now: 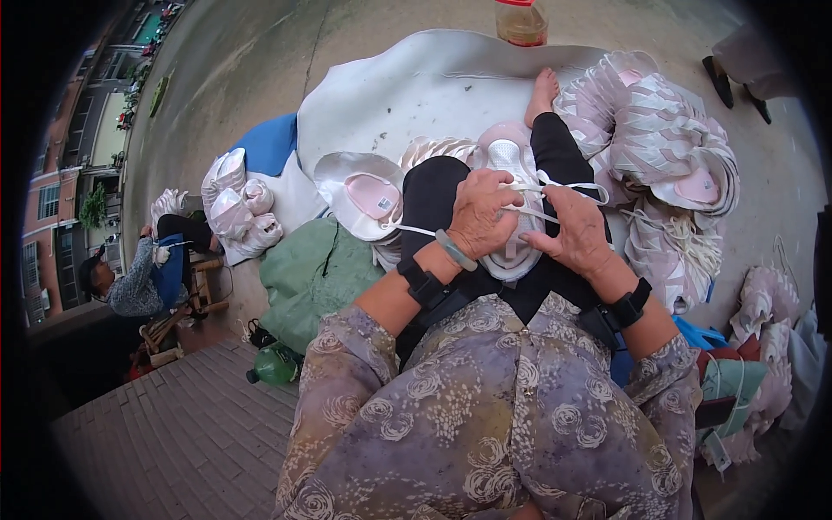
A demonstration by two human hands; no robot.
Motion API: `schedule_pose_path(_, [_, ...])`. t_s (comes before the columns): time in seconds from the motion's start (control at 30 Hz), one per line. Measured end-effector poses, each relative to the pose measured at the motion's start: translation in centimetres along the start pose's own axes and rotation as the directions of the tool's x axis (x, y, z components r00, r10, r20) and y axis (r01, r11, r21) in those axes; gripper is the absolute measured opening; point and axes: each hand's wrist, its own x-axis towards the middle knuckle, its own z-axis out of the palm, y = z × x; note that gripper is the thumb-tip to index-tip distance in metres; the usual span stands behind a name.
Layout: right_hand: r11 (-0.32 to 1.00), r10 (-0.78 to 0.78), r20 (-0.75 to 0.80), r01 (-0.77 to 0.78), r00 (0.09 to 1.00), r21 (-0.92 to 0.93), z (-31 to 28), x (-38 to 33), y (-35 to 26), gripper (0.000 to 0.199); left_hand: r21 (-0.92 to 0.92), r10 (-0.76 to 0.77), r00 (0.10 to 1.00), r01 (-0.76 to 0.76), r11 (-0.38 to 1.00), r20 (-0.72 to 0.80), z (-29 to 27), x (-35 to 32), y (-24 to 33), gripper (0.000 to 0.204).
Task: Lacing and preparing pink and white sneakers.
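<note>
Both hands, left hand (479, 214) and right hand (573, 227), closed on white laces (568, 185)

We see a white and pale pink shoe upper (513, 186) lying on our lap across black trousers, its toe pointing away from us. A white lace (568, 185) threads through its front and loops out to the right, while another strand trails off to the left.
</note>
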Motion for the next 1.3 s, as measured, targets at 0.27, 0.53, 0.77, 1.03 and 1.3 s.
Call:
schedule_pose_path(0.27, [0.959, 0.218, 0.03, -0.22, 0.976, 0.179, 2.9, -0.9, 0.3, 0.044, 0.063, -0.006, 0.997, 0.011, 0.998, -0.07, 2.5, 0.0, -0.9, 0.014])
schedule_pose_path(0.53, [0.935, 0.247, -0.013, -0.235, 0.969, 0.267, 3.0, -0.8, 0.5, 0.03, 0.09, -0.042, 0.998, 0.045, 0.995, -0.038, 2.9, 0.6, -0.1, 0.012])
schedule_pose_path(0.77, [0.894, 0.218, 0.009, -0.204, 0.976, 0.4, 3.5, -0.9, 1.2, 0.033, 0.167, 0.005, 1.0, -0.001, 0.986, -0.025, 3.2, 0.6, 0.2, 0.014])
schedule_pose_path(1.03, [0.903, 0.292, 0.072, -0.3, 0.954, 0.308, 2.1, -0.6, 0.1, 0.04, 0.09, 0.031, 0.999, -0.033, 0.995, 0.02, 1.5, 1.0, 0.8, 0.009])
schedule_pose_path(1.3, [0.792, 0.418, 0.122, -0.427, 0.9, 0.437, 2.5, -1.0, 0.2, 0.056, 0.626, -0.214, 0.967, 0.251, 0.738, -0.136, -12.1, -10.5, -7.2, 0.01])
